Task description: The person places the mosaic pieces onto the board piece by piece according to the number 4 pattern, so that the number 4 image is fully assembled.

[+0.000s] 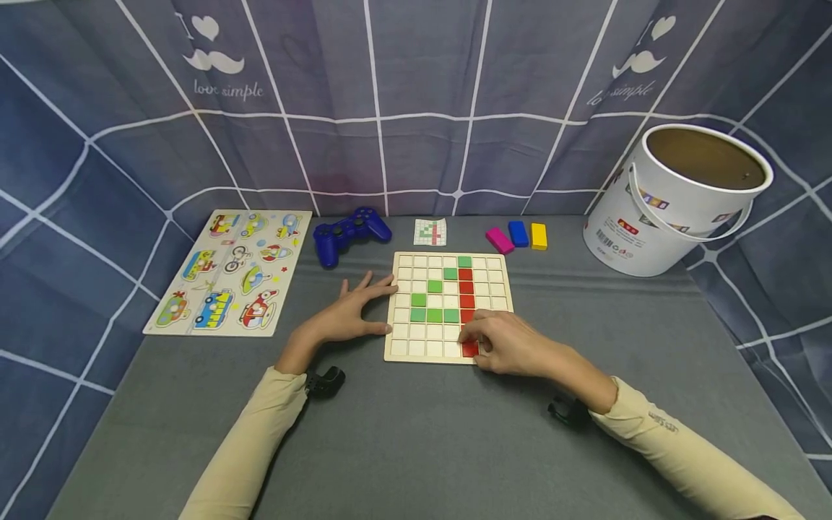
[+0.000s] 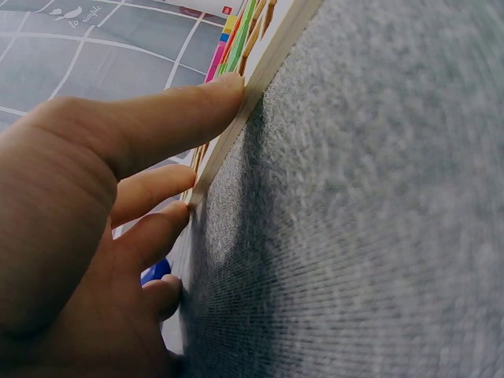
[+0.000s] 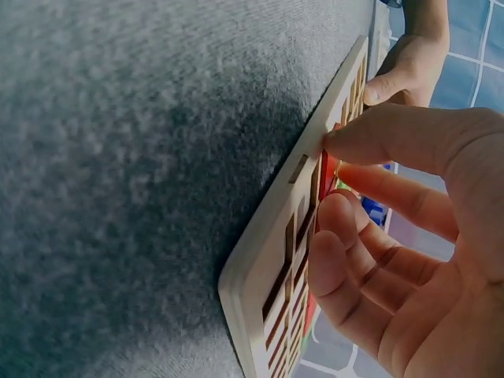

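Note:
A square wooden grid board (image 1: 425, 347) lies on the grey table with green tiles (image 1: 435, 315) and a column of red tiles (image 1: 466, 301) in its cells. My left hand (image 1: 347, 314) touches the board's left edge with thumb and fingertips, fingers spread and fairly straight. Over the lower end of the red column, my right hand (image 1: 513, 343) pinches a red tile (image 3: 329, 169) between thumb and index finger, at the board's near edge. The other fingers curl beside it, hiding some cells. A small pattern card (image 1: 430, 232) lies behind the board.
Pink (image 1: 500, 240), blue (image 1: 518, 234) and yellow (image 1: 539, 236) blocks lie behind the board. A blue game controller (image 1: 351, 235) and a vehicle picture board (image 1: 227, 274) are on the left. At the back right stands a white bucket (image 1: 643, 224), near the tiled-pattern curtain (image 1: 416, 94).

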`<state>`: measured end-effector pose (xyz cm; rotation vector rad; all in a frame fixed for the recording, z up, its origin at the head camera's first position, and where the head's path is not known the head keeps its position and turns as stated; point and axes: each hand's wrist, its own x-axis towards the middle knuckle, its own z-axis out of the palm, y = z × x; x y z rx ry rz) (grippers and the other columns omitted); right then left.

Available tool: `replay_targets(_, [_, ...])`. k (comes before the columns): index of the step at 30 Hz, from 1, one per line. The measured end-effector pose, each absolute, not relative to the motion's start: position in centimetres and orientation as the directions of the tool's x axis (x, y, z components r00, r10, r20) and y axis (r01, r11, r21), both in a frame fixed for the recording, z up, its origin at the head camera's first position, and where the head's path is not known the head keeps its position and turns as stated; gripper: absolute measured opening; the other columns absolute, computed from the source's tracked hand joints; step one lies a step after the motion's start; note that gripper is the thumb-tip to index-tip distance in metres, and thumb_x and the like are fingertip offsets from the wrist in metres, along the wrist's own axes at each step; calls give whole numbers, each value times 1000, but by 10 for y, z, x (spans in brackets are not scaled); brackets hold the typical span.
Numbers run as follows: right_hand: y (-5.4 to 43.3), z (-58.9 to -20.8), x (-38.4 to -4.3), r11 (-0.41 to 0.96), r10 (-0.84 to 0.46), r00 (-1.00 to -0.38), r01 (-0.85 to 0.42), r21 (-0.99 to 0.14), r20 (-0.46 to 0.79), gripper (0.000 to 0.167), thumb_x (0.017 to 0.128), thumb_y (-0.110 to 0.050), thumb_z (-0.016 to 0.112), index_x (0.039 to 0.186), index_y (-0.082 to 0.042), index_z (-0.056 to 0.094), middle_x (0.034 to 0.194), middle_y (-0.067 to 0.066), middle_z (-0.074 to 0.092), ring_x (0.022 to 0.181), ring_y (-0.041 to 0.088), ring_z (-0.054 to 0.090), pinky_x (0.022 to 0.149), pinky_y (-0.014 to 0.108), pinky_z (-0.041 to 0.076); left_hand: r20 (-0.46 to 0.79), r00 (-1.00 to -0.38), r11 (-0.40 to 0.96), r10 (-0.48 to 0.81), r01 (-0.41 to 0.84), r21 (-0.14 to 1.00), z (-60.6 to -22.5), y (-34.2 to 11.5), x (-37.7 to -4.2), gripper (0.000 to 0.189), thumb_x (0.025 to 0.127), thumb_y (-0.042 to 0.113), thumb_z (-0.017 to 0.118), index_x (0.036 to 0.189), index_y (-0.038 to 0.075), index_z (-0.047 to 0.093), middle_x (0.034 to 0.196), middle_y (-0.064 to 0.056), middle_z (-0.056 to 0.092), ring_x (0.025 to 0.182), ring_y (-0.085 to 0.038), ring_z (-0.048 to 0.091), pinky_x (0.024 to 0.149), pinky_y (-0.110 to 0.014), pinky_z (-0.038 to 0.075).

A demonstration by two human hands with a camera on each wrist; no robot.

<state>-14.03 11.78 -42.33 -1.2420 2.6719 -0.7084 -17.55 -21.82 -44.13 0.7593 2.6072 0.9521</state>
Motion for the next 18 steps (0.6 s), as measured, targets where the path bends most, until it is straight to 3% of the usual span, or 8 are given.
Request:
replay_targets(6, [127,-420,-140,562,-735,-671,-684,-466,98,28,74,-5,75,100,-15,74,83,-4,57,67,8,50,60,26,41,-59,-830,647,554,385,658,-442,-218,-175,80,87,28,80,154,12,40,166,-3,18,150,-40,-2,109,-68,-16])
replay_targets(18, [195,-421,-133,671,-608,-788,-577,-466,100,33,72,-5,84,103,-13,74,88,-6,60,69,8,56,62,26,47,-63,-830,648,554,382,659,-441,-218,-176,80,87,29,80,155,13,40,166,-5,19,150,-40,-1,109,-68,-16])
